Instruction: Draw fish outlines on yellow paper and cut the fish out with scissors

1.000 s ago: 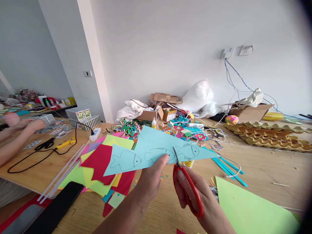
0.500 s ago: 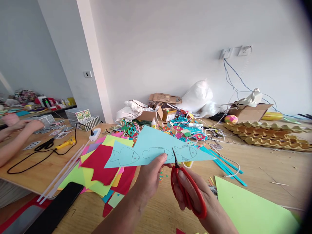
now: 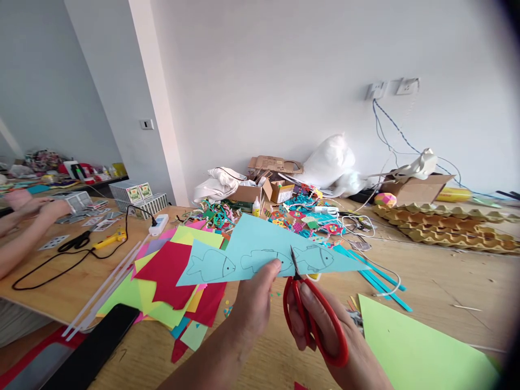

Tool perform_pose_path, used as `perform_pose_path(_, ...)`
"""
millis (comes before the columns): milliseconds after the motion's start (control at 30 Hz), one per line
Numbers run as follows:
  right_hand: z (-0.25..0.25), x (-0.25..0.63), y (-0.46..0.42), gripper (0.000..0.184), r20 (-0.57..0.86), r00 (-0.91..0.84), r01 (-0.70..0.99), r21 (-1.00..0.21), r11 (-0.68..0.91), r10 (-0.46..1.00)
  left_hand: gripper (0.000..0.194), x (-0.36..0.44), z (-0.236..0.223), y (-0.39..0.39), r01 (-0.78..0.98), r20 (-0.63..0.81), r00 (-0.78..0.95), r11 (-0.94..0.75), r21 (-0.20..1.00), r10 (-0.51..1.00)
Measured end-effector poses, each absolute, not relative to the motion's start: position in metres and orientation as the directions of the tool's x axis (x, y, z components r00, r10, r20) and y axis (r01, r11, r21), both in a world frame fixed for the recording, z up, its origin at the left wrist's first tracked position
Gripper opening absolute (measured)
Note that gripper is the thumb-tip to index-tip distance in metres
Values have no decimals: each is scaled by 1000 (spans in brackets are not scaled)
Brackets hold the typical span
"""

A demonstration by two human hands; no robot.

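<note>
My left hand [image 3: 260, 284] pinches the lower edge of a light blue sheet of paper [image 3: 254, 233], thumb on top. Three fish are drawn on the sheet in dark outline, side by side. Red-handled scissors [image 3: 314, 319] sit in my right hand [image 3: 325, 309], with fingers through the loops. Their blades lie over the paper between the middle fish and the right fish, pointing away from me. How far the lower blade reaches under the sheet is hidden.
Coloured paper sheets [image 3: 166, 276] lie to the left, beside a black phone-like object [image 3: 93, 346]. A light green sheet [image 3: 418, 346] is at the right, egg trays [image 3: 439, 225] behind it. Another person's hands [image 3: 44, 208] work at the far left.
The blue paper, my left hand and the scissors have shifted slightly right and a little down together. Both hands keep their hold.
</note>
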State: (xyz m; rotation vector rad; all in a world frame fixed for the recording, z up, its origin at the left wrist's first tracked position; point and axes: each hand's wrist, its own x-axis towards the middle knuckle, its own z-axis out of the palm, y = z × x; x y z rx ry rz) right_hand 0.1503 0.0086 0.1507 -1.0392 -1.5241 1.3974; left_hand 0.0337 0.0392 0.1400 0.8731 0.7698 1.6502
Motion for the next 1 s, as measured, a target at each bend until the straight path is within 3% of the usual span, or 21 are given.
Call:
perform_pose_path(100,147,148,9,46,52,-343,15,-998,61,938,10,37,145,37,-546,217,-153,-265,795,964)
perform_pose_path(300,146,145,10,46,50,-318,-42,-998,38,947,12,40,141,36,-506,200,-152,-250,826,968)
perform_pose_path(733,138,143,8,44,121,-226,23,-991,129,967,19,48,140,31,-486,224,-102,-245,839,969)
perform_pose_path(1000,141,141,10,48,148,-264,-93,-988,127,953,16,49,136,32,-463,260,-114,-283,840,959)
